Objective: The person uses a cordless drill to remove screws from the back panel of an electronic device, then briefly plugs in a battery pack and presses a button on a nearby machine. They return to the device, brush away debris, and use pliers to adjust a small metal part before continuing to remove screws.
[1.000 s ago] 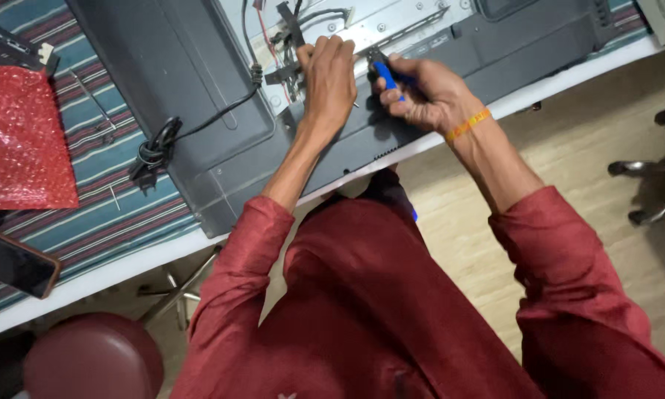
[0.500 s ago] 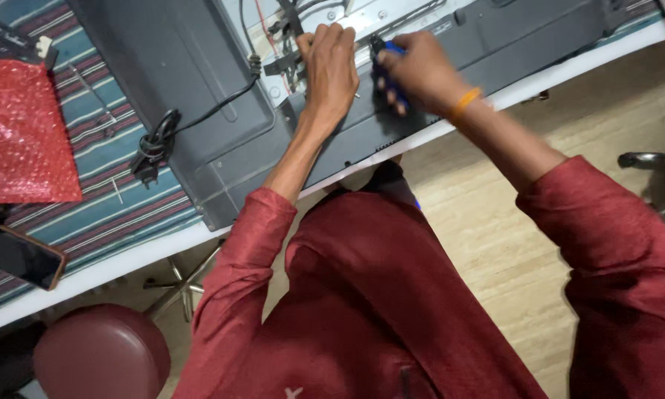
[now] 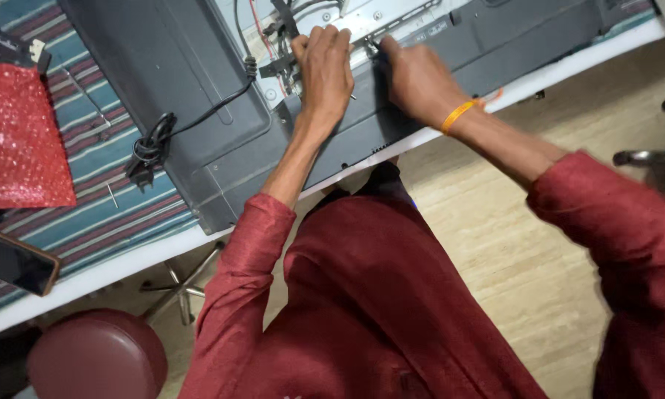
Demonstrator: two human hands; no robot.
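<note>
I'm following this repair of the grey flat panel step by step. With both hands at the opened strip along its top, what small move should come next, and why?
Probably a slight steadying press by the left hand on the wiring and bracket while the right hand works its tip at the metal strip. The right hand is blurred and whatever it holds is hidden, so its aim looks unsettled.

Right hand (image 3: pixel 419 80) motion-blurred; whatever it holds is hidden under the fingers. Left hand (image 3: pixel 325 68) covers the wires and bracket beneath it. Television back panel (image 3: pixel 162 81) cut off at the top edge. Phone (image 3: pixel 14 262) and office chair (image 3: pixel 654 151) cropped by the side edges.
</note>
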